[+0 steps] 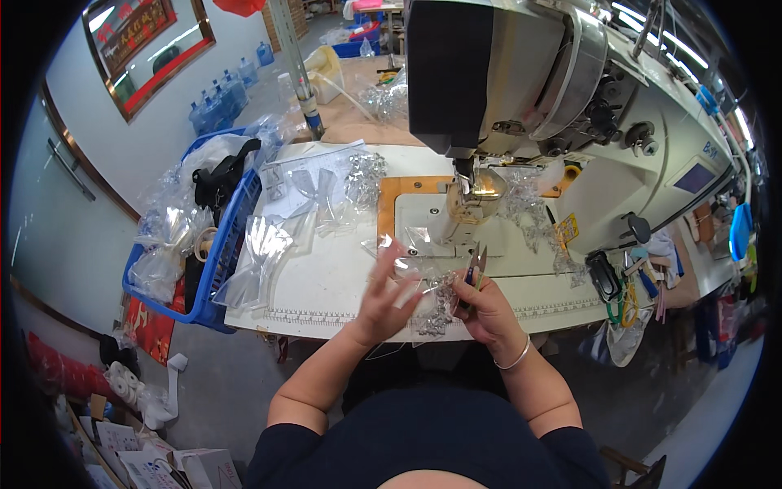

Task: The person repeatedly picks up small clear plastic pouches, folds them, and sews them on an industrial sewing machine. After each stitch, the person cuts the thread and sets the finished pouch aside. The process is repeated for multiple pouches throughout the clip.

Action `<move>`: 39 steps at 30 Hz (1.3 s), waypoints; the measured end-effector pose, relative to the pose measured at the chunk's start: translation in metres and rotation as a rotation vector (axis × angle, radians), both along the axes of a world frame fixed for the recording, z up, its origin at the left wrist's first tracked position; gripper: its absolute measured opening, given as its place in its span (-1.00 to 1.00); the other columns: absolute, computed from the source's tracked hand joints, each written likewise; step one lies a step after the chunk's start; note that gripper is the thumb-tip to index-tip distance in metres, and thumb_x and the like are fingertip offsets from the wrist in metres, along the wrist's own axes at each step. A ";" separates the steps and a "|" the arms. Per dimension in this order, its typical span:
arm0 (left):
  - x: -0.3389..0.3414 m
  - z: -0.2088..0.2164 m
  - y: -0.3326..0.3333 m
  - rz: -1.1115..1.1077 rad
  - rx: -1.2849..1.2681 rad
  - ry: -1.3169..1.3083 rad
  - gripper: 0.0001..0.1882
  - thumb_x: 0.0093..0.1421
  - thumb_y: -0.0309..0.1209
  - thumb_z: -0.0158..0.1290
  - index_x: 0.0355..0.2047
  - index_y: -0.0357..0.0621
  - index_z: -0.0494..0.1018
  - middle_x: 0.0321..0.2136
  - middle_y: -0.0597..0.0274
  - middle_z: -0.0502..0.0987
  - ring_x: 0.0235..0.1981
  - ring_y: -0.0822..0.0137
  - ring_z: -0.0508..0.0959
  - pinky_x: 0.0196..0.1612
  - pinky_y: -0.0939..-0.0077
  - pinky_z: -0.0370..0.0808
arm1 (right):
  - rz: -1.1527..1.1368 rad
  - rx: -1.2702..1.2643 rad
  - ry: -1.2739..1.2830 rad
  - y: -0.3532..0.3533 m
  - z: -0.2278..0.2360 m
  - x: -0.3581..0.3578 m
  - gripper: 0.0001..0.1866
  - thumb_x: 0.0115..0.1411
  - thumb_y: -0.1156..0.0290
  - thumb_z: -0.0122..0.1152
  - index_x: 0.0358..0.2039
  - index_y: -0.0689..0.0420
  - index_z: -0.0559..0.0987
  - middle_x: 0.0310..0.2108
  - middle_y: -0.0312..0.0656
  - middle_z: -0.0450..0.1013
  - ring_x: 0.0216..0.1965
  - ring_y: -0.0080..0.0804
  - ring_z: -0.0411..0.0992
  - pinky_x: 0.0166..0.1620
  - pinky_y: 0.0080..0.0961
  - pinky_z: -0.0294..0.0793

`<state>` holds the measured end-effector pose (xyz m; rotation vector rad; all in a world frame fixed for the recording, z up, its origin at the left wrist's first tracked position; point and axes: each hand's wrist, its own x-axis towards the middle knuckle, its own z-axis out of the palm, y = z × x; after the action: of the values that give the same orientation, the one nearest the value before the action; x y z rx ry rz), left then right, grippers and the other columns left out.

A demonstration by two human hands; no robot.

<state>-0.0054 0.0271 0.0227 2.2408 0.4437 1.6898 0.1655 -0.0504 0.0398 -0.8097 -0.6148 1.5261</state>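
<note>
Dark shirt [423, 444]: nearest the camera, below both hands' fingers.
Blue basket [226, 251]: well left of the left fingers.
Clear plastic piece [265, 244]: flat on the table, left of the left fingers.
Left hand [384, 301]: blurred fingers spread wide; contact with plastic, cannot tell.
Crinkled clear plastic [438, 311]: between both hands' fingers; probably light, thin, slippery, easily creased; best pinched at its bunched edge.
Right hand [490, 314]: fingers curled around scissors [480, 262], blades pointing beyond the fingertips.
Sewing machine [652, 183]: beyond and right of the right fingers.

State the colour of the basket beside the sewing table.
The basket is blue; the head view shows it best.
</note>
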 end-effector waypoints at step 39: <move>-0.013 0.026 0.025 -0.596 -1.542 0.198 -0.69 0.27 -0.28 -0.14 -0.20 -0.29 0.45 -0.38 0.21 0.51 -0.39 0.41 0.53 -0.27 0.52 0.51 | 0.018 0.205 -0.848 0.031 0.018 0.014 -0.67 -0.15 0.57 0.43 -0.33 0.20 0.51 -0.40 -0.33 0.47 -0.37 -0.66 0.39 -0.26 -0.68 0.41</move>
<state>-0.0184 0.0520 0.0488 1.1138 0.6785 0.3932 0.1793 -0.0193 0.0573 -1.2890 -1.3704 1.0620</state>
